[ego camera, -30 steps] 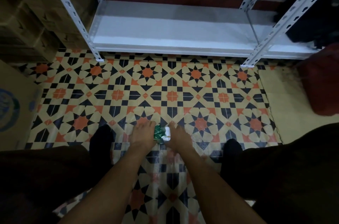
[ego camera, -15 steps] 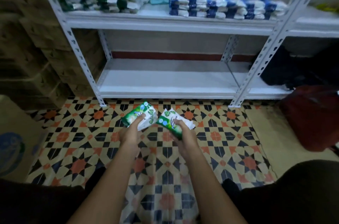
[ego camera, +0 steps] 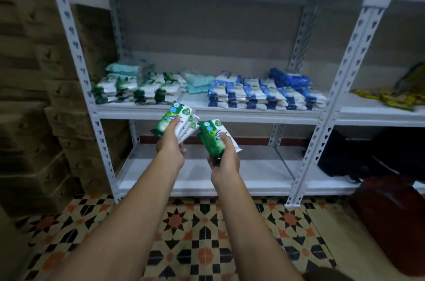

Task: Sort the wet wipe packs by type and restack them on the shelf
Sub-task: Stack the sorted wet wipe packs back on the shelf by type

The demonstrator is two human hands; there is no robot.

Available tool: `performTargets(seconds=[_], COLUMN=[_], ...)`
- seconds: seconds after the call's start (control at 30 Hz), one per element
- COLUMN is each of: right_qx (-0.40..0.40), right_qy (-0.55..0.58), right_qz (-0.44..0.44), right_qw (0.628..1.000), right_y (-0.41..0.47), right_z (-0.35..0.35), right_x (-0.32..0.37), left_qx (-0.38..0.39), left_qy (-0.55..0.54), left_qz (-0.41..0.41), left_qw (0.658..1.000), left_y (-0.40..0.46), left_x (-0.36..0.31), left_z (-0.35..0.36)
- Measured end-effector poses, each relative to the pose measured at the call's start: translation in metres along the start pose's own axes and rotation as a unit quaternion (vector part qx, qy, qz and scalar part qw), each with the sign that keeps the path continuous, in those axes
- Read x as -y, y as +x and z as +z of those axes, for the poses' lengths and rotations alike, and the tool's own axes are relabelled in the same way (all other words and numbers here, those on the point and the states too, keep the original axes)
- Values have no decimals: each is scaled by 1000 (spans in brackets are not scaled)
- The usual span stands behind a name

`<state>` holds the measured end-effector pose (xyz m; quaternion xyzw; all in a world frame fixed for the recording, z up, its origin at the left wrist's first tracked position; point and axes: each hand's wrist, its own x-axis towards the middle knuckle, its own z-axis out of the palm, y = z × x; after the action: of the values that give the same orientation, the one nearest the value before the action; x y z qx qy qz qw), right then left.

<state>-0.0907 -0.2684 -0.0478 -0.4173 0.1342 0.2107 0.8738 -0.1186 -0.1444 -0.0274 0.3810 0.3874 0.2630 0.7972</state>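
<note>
Left hand (ego camera: pixel 170 145), just left of frame centre, gripping a small stack of green-and-white plastic wet wipe packs (ego camera: pixel 178 121), thumb laid across the printed top face and fingers curled underneath, stack tilted up toward the upper right. Right hand (ego camera: pixel 226 157), just right of centre, gripping a second stack of green-and-white wet wipe packs (ego camera: pixel 212 137), thumb pressed on the top face, fingers wrapped under the dark green end, stack tilted toward the upper left. Both stacks raised in front of the white metal shelf unit (ego camera: pixel 230 114), near each other at centre frame but whether touching cannot be told. Bare forearms running from the bottom edge up to the middle. Behind the hands, on the middle shelf board, rows of green-and-white packs (ego camera: pixel 138 91) left of centre, folded pale teal packs (ego camera: pixel 199 81) beside them at centre, and rows of blue-and-white packs (ego camera: pixel 264 94) right of centre, with darker blue packs (ego camera: pixel 289 78) piled behind those. Yellow wrapped items (ego camera: pixel 391 98) on the neighbouring shelf at the right edge. Bottom shelf board (ego camera: pixel 259 172) white and bare below the hands. Patterned floor tiles in orange, black and cream (ego camera: pixel 190 230) across the lower frame. Stacked brown cardboard boxes (ego camera: pixel 30 96) along the left edge, a dark red bag (ego camera: pixel 391 218) at lower right, dark bags (ego camera: pixel 368 152) on the low shelf above it.
</note>
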Motion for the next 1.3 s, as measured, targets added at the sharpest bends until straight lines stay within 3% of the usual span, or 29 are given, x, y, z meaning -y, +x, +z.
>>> performTargets(seconds=[0.3,0.53,0.67,0.9,1.17,1.3], right_qx=[22,33,45,30,21,-16], right_qy=[2,-9,22,35,5,-98], right_qz=[-28,-50,-52,-51,-98,-165], right_qw=[999,998,997,998,995,981], right_y=[43,68,68,72,77,105], right_z=[73,80,70,48,71,99], right_x=[19,24,27,30,70,108], left_qx=[45,97,122,67,-7,63], left_qy=[-5,-21,-84,-195,-80,-66], left_qz=[11,-2,-1,14,47,52], left_qw=[999,995,989,978,996,994], left_y=[73,87,93,98,95,97], left_x=[-40,-49,-49,-38,-36,-42], left_z=[42,60,69,78,81,79])
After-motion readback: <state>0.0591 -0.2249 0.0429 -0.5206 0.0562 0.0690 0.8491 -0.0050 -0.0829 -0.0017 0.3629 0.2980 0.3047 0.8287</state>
